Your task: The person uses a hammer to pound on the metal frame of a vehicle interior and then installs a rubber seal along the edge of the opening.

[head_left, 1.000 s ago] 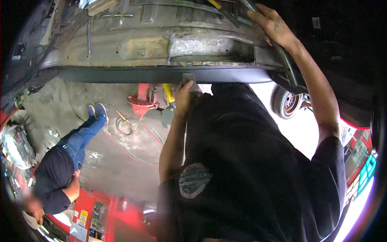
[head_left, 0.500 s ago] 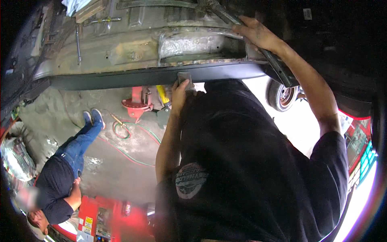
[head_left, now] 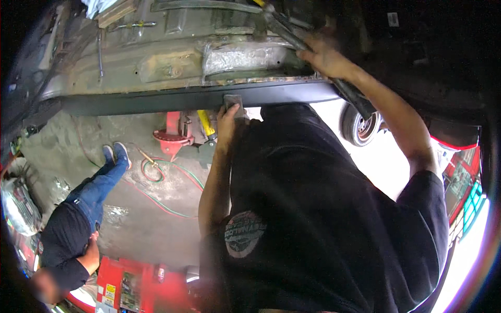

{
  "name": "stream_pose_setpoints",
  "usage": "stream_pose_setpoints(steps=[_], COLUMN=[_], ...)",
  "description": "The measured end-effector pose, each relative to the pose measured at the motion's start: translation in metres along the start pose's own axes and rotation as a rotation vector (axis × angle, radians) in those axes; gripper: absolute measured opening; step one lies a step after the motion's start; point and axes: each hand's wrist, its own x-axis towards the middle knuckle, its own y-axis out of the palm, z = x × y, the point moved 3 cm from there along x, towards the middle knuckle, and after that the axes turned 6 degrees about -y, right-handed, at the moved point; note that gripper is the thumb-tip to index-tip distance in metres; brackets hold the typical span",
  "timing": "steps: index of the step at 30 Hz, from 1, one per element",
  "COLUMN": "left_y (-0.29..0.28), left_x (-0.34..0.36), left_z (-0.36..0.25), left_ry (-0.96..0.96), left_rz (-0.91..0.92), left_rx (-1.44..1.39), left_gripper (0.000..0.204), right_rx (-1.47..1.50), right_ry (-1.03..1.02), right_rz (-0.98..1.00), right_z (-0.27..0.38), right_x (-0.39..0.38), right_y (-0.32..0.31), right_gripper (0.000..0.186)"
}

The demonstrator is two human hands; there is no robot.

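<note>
My left hand [head_left: 226, 126] is closed round a small grey metal block [head_left: 233, 99], holding it up against the long black sill panel [head_left: 172, 101] of a car body. My right hand [head_left: 330, 60], slightly blurred, grips the dark handle of a hammer [head_left: 286, 32]. The handle slants across the sill, with its butt end at the lower right. Near the top edge, the hammer's head end is hard to make out. Beyond the black panel lies a bare metal sill with an open recess [head_left: 242, 59], silvery inside.
A ratchet [head_left: 138, 24] and a long thin bar [head_left: 100, 55] lie on the car floor. Below the sill stand a red stand [head_left: 172, 136] and a yellow-handled tool [head_left: 205, 122]; red and green hoses [head_left: 167, 201] cross the concrete. Another person [head_left: 70, 229] stands at left, near a red cabinet [head_left: 112, 274].
The view has shifted slightly. My right hand and the hammer have moved a little, with the hand now more blurred. My left hand still keeps the block against the panel.
</note>
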Motion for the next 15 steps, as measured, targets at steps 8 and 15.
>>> stream_pose_setpoints(steps=[8, 15], left_y=[0.007, 0.023], left_x=[-0.013, -0.011], left_z=[-0.019, -0.039], left_ry=[-0.128, -0.097], left_rz=[0.005, -0.020], left_rx=[-0.035, 0.070], left_gripper=[0.019, 0.020], right_rx=[0.043, 0.209], right_ry=[0.251, 0.053], right_rz=[0.072, -0.095], right_z=[-0.020, -0.020], right_x=[-0.033, -0.043], right_y=[-0.001, -0.013], right_gripper=[0.061, 0.059])
